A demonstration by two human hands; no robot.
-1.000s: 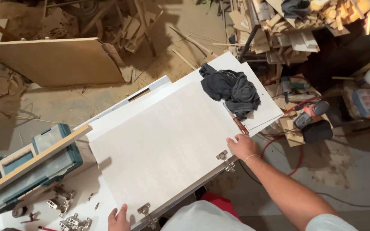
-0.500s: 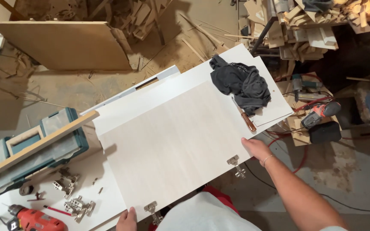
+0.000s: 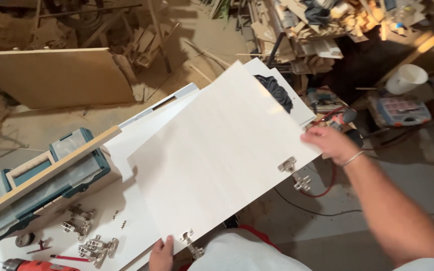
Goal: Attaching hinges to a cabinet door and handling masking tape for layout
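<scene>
Head view: white door panel (image 3: 217, 155) is now lifted and tilted off the white worktop (image 3: 126, 150); half a second ago it lay flat. Right hand (image 3: 327, 143) clamped on the panel's right edge, just above the upper hinge (image 3: 288, 164). Left hand (image 3: 161, 253) grips the near bottom corner beside the lower hinge (image 3: 189, 238). Panel's far end has swung over the dark cloth (image 3: 277, 93), which is now mostly covered. So the panel is carried by both hands rather than resting, and looks mid-move. Loose hinges (image 3: 94, 246), a red drill (image 3: 36, 265) and a blue tool case (image 3: 41, 180) sit on the worktop to the left, apart from the panel.
</scene>
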